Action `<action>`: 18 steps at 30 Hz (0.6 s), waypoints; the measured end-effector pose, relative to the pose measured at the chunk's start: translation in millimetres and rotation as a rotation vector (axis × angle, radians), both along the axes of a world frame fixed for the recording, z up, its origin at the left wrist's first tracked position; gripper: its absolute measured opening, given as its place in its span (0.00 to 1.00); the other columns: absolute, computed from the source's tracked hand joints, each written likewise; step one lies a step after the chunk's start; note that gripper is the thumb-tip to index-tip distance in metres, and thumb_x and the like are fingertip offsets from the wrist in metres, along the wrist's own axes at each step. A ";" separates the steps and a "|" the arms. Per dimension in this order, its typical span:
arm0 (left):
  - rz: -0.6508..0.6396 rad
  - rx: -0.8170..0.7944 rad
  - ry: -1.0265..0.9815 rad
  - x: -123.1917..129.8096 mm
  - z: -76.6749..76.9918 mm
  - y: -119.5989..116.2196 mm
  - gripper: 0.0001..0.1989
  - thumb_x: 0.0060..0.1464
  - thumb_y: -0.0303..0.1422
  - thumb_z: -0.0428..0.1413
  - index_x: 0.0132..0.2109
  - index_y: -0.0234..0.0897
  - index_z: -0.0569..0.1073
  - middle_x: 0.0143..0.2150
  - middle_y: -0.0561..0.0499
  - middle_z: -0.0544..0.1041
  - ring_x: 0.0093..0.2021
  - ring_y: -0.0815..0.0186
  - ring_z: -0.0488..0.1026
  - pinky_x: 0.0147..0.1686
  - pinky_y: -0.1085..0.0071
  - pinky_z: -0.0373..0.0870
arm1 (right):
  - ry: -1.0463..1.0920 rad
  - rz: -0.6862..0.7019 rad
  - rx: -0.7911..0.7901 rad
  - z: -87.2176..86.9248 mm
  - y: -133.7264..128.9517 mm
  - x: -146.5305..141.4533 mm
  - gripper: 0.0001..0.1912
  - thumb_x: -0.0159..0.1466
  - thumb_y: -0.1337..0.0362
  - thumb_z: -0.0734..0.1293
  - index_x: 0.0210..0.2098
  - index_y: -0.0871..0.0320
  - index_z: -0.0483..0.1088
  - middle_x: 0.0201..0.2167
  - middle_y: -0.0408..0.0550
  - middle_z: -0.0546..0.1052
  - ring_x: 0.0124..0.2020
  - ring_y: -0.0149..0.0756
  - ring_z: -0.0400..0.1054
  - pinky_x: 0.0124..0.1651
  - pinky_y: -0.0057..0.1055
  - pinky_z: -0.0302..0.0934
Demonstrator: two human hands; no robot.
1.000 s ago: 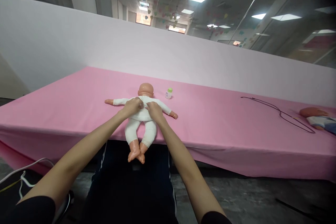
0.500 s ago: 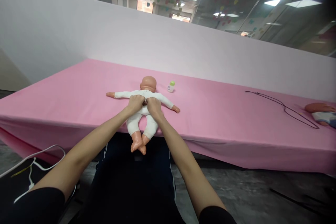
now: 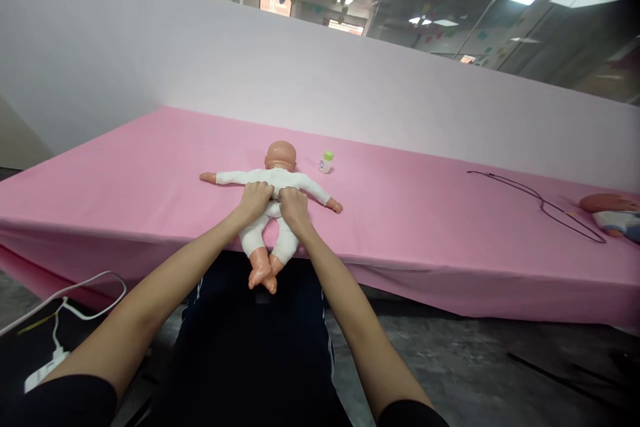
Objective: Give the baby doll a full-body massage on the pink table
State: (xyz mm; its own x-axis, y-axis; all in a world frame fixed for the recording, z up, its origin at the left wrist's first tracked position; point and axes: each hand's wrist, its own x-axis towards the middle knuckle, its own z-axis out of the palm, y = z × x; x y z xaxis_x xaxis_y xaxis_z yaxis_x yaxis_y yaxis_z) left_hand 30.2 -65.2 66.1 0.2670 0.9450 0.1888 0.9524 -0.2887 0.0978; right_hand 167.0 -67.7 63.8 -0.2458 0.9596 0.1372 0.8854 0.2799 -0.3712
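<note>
A baby doll (image 3: 280, 177) with a white cloth body lies face down on the pink-covered table (image 3: 400, 213), arms spread wide. Its crossed feet hang over the front edge. On the doll's lower back, my left hand (image 3: 256, 201) is closed, fingers curled under. Right beside it, my right hand (image 3: 294, 205) is closed too, knuckles up. The two hands nearly touch; whatever the curled fingers pinch is hidden. Behind the doll's right-hand arm stands a small bottle (image 3: 326, 162) with a green cap.
A thin dark cable (image 3: 543, 201) loops on the table's right part, near a second doll (image 3: 613, 213) at the right edge. A white wall (image 3: 350, 87) runs behind. At the lower left are a white cord (image 3: 95, 315) and a power strip (image 3: 46, 370).
The camera view has shifted slightly. Both hands stay closed on the doll's back, a little lower relative to its head; the doll looks otherwise the same.
</note>
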 end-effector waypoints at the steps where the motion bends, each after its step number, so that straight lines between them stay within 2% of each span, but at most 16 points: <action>1: 0.001 -0.001 -0.011 -1.0 0.2 0.1 0.16 0.72 0.28 0.48 0.41 0.30 0.79 0.42 0.36 0.80 0.43 0.52 0.75 0.43 0.60 0.63 | -0.006 -0.015 0.000 1.6 -0.4 1.2 0.18 0.73 0.73 0.56 0.44 0.63 0.78 0.36 0.57 0.79 0.41 0.45 0.66 0.44 0.37 0.58; 4: -0.019 0.013 -0.050 -7.5 3.6 -4.8 0.16 0.72 0.29 0.49 0.40 0.29 0.79 0.42 0.37 0.79 0.45 0.52 0.74 0.44 0.60 0.63 | -0.029 0.006 0.017 10.6 -6.7 9.0 0.17 0.73 0.71 0.58 0.42 0.62 0.79 0.37 0.58 0.79 0.41 0.47 0.68 0.45 0.38 0.58; 8: -0.087 0.077 -0.116 -17.4 10.0 -22.5 0.15 0.72 0.32 0.51 0.40 0.35 0.79 0.46 0.37 0.77 0.51 0.47 0.73 0.45 0.59 0.65 | -0.051 0.112 0.121 19.6 -22.3 20.4 0.12 0.73 0.67 0.63 0.41 0.59 0.79 0.45 0.60 0.79 0.45 0.50 0.70 0.47 0.40 0.60; 11: -0.103 -0.019 -0.112 -14.8 9.7 -34.3 0.14 0.71 0.33 0.52 0.39 0.37 0.80 0.46 0.37 0.77 0.51 0.46 0.73 0.46 0.58 0.66 | -0.048 0.154 0.099 16.0 -30.4 18.4 0.10 0.72 0.68 0.64 0.41 0.58 0.79 0.47 0.60 0.79 0.48 0.52 0.71 0.48 0.39 0.59; 14: -0.053 -0.078 -0.059 -2.0 2.8 -36.7 0.15 0.71 0.30 0.50 0.39 0.34 0.80 0.42 0.35 0.77 0.48 0.46 0.74 0.47 0.56 0.65 | -0.055 0.085 0.038 8.0 -30.7 6.4 0.13 0.72 0.71 0.61 0.41 0.60 0.79 0.45 0.63 0.79 0.47 0.53 0.71 0.49 0.41 0.59; 18: 0.004 -0.066 -0.042 10.1 -8.0 -34.2 0.17 0.72 0.30 0.47 0.42 0.32 0.80 0.41 0.34 0.78 0.48 0.45 0.73 0.47 0.54 0.66 | -0.096 0.019 0.029 0.7 -27.0 -5.2 0.17 0.72 0.72 0.58 0.42 0.62 0.80 0.43 0.66 0.79 0.46 0.55 0.71 0.50 0.44 0.59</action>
State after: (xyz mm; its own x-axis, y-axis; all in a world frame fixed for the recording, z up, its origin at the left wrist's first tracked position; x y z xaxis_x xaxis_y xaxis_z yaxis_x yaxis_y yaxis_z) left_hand 40.3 -99.4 58.2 0.2563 0.9569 0.1366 0.9483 -0.2762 0.1560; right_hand 161.8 -94.7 64.5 -0.2777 0.9504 0.1398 0.9107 0.3068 -0.2765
